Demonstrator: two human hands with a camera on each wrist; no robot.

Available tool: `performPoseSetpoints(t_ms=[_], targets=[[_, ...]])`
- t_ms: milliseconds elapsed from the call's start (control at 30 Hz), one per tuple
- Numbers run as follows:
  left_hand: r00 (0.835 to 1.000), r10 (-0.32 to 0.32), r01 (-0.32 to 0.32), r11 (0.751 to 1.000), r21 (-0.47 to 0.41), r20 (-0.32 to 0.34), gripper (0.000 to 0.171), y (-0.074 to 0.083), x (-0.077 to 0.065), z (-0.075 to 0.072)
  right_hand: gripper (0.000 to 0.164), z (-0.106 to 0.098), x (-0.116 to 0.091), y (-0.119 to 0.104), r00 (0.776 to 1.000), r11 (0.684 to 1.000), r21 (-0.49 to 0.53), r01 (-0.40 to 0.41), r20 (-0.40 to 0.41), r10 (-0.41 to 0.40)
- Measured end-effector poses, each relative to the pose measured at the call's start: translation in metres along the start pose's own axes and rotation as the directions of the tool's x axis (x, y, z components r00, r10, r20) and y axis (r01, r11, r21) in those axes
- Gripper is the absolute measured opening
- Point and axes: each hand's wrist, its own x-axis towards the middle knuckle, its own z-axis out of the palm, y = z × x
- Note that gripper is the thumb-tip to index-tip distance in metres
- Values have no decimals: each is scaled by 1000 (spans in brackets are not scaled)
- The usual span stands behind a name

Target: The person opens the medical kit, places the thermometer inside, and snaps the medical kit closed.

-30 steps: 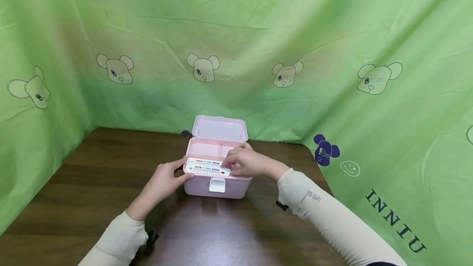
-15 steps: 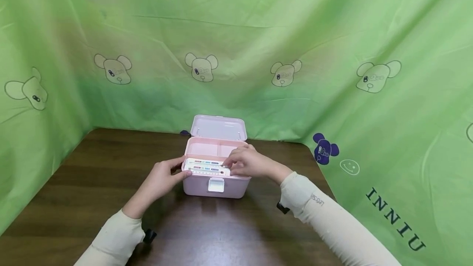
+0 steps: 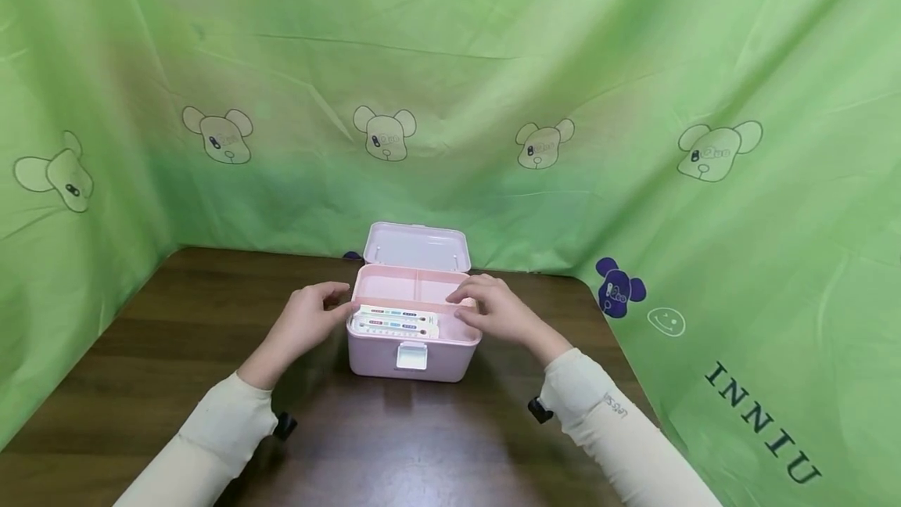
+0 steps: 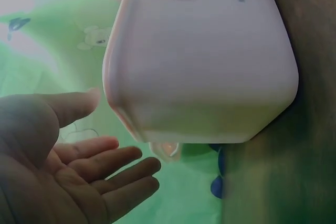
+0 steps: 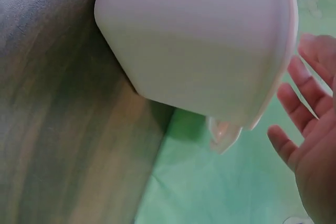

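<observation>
A pink medicine box [image 3: 443,358] stands on the table with its lid [image 3: 417,247] tipped back. At the left of its front compartment lie two flat white thermometers [image 3: 394,324] with coloured marks and a printed scale. My left hand [image 3: 303,323] is beside the box's left rim, thumb and fingers spread and holding nothing. In the left wrist view a small gap shows between the thumb and the rim. Over the right rim hangs my right hand [image 3: 503,313], its fingers loosely bent and apart, with nothing held. The right wrist view shows its fingertips [image 5: 286,94] close beside the rim.
A divider [image 3: 418,285] splits the box's rear part into two sections. The white latch [image 3: 411,355] is on the front wall. The brown wooden table [image 3: 394,444] reaches back to a green curtain [image 3: 450,61], which hangs behind and at both sides.
My right hand has come off the thermometers and moved right and up to the box's rim. The left hand has let go of the left edge and drawn slightly away. The thermometers stay inside.
</observation>
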Motion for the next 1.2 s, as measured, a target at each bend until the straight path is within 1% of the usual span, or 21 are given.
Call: performPoseSetpoints(t_ms=[67, 133, 200, 267, 367, 467, 567, 700, 800, 867, 967, 1033, 1100, 1200], targets=[[1000, -20, 20, 1000, 1, 0, 54, -1, 6, -2, 16, 1, -3, 4, 996, 999, 9, -41, -77, 41], [999, -38, 38, 999, -4, 4, 56, -3, 12, -4, 15, 2, -4, 8, 984, 997, 27, -77, -161, 80], [998, -62, 62, 998, -25, 13, 57, -6, 20, -4, 15, 2, -3, 12, 964, 992, 58, -112, -235, 123], [996, -86, 87, 995, -54, 26, 56, -8, 28, -4, 15, 2, -1, 17, 942, 985, 93, -144, -293, 165], [992, -121, 124, 987, -100, 36, 52, -13, 42, -2, 19, 4, 1, 26, 909, 967, 149, -208, -335, 247], [988, -148, 153, 978, -142, 40, 50, -17, 56, 2, 22, 9, 4, 36, 881, 939, 216, -267, -341, 329], [986, -161, 165, 970, -177, 34, 51, -22, 68, 7, 22, 16, 9, 41, 852, 904, 288, -315, -334, 403], [989, -145, 142, 972, -189, -2, 52, -34, 80, 15, 23, 25, 16, 43, 820, 864, 353, -358, -324, 472], [991, -128, 120, 970, -210, -24, 54, -43, 86, 22, 26, 29, 19, 47, 807, 841, 395, -370, -312, 501], [993, -119, 112, 964, -240, -16, 57, -47, 88, 26, 29, 31, 20, 50, 801, 826, 426, -369, -304, 515], [993, -114, 113, 949, -294, 13, 60, -50, 89, 29, 32, 35, 19, 55, 790, 798, 467, -381, -285, 543], [991, -125, 130, 937, -323, 37, 61, -51, 89, 30, 34, 38, 17, 57, 780, 779, 493, -388, -274, 562], [987, -145, 158, 919, -361, 65, 60, -51, 89, 31, 35, 41, 16, 59, 767, 751, 529, -396, -260, 587], [979, -177, 204, 887, -414, 102, 60, -48, 90, 31, 40, 44, 14, 60, 749, 700, 590, -403, -226, 622]])
